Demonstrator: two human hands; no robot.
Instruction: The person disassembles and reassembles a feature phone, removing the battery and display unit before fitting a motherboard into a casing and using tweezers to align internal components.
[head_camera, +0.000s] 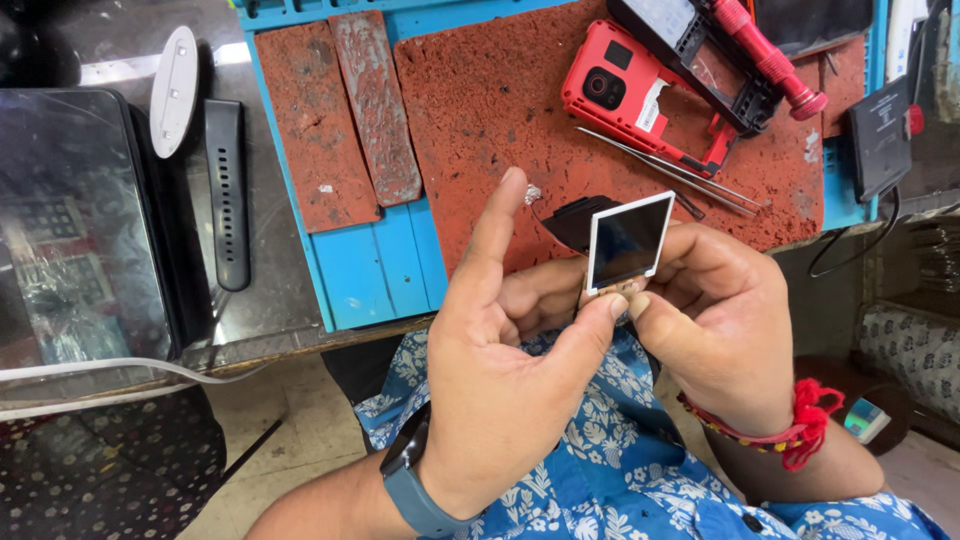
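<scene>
Both hands hold a small square smartwatch screen (628, 242) with a white rim and dark glass, in front of the bench edge. My left hand (500, 370) pinches its lower edge with the thumb, its forefinger pointing up. My right hand (715, 320) grips the same lower edge from the right. A dark watch body (575, 218) hangs just behind the screen, partly hidden. A grey-blue watch is on my left wrist, a red thread on my right.
A blue work mat (375, 265) with worn red pads covers the bench. On it lie a red phone back shell (630, 95), a black phone frame (700, 50), a red screwdriver (770, 55) and tweezers (670, 170). A black watch strap (228, 190) and a tablet (75, 230) lie left.
</scene>
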